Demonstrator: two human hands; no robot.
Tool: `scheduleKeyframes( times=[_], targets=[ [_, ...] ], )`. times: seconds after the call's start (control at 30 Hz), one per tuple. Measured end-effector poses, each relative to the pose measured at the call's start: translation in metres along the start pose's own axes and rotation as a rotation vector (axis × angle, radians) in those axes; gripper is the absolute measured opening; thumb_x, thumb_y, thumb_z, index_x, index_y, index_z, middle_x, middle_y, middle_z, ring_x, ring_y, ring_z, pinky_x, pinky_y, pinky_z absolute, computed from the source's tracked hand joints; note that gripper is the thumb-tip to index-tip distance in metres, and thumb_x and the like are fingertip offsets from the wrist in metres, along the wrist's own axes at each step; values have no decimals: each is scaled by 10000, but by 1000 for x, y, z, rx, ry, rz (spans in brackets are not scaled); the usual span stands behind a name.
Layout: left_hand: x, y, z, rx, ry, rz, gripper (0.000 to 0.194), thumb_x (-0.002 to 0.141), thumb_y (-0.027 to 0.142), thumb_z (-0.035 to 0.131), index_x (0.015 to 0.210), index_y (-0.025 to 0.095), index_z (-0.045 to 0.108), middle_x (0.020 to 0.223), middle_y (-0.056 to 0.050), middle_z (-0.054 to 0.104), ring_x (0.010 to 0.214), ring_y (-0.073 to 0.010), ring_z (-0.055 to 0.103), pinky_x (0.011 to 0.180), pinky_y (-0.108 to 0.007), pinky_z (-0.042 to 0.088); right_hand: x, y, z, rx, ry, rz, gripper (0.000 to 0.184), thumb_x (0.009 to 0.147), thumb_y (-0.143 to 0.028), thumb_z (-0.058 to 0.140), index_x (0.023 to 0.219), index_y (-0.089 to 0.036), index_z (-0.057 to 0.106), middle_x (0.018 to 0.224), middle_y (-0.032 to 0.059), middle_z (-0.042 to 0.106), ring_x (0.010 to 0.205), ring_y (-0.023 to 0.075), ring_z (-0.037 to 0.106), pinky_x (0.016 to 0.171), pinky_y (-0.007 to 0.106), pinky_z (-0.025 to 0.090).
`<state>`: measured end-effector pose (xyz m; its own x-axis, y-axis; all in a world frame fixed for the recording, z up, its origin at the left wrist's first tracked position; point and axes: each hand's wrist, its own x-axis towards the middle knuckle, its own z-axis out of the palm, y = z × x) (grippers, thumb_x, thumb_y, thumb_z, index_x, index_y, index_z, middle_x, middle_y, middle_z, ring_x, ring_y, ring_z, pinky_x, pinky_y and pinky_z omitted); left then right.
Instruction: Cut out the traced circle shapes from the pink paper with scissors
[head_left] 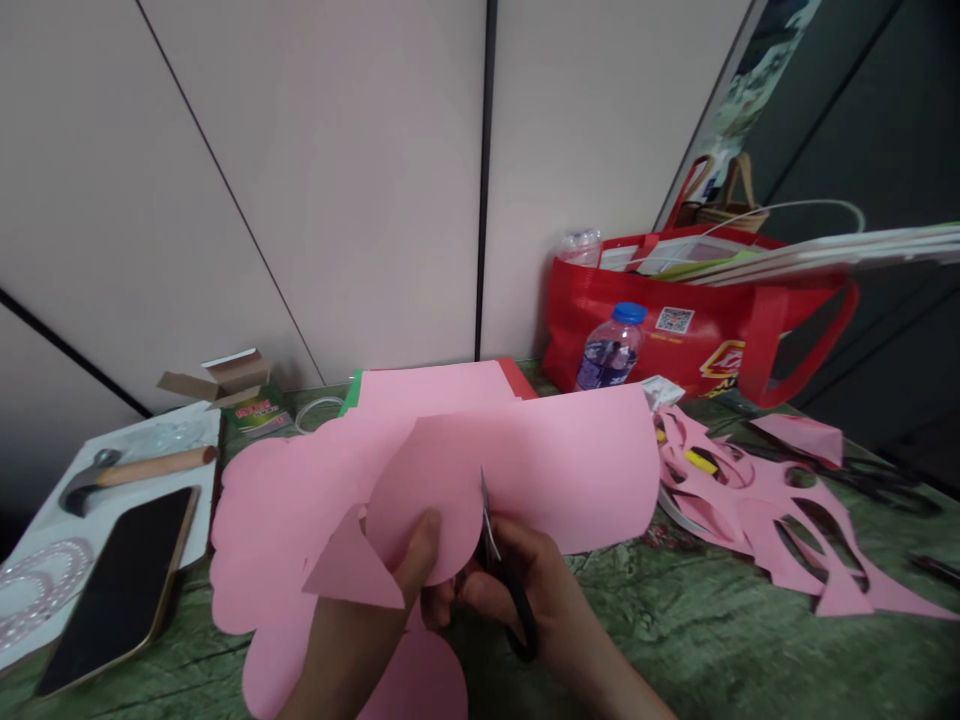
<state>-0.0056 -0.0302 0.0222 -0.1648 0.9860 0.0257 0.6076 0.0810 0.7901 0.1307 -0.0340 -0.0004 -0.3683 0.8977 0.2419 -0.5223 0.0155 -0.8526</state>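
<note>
My left hand (416,560) pinches a sheet of pink paper (570,460), its thumb pressed on a rounded part of the sheet. A cut flap of the paper hangs over the left wrist. In my right hand (517,580) is a pair of black-handled scissors (491,545); the blades sit at the curved edge of the paper, pointing away from me. Some fingers of both hands are hidden under the sheet. Below and to the left lie pink scalloped paper shapes (262,530).
At left, a claw hammer (142,470), a phone (120,590) and strings of beads (45,585) rest on white sheets. A small open box (255,395) stands behind. At right are pink paper scraps (765,510), a bottle (611,350) and a red bag (675,320).
</note>
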Motion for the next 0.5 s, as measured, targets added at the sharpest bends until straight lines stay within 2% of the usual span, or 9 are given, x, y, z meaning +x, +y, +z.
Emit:
scheduleKeyframes(
  times=[0.33,0.5],
  targets=[
    [2,-1,-3,25,-39,10,382,683,552,463,439,260,429,338,1,472,499,-230,571,756,-384,457,-1,2,-4,-96,40,26,253,756,-413,624,736,-177,537,603,8,567,615,171,554,611,304,423],
    [0,3,-3,-45,-65,7,377,684,510,490,414,256,420,328,0,475,455,-213,555,685,-354,479,0,-2,-3,-111,41,16,292,731,-463,624,706,-188,532,556,-11,543,546,146,501,551,277,388]
  ],
)
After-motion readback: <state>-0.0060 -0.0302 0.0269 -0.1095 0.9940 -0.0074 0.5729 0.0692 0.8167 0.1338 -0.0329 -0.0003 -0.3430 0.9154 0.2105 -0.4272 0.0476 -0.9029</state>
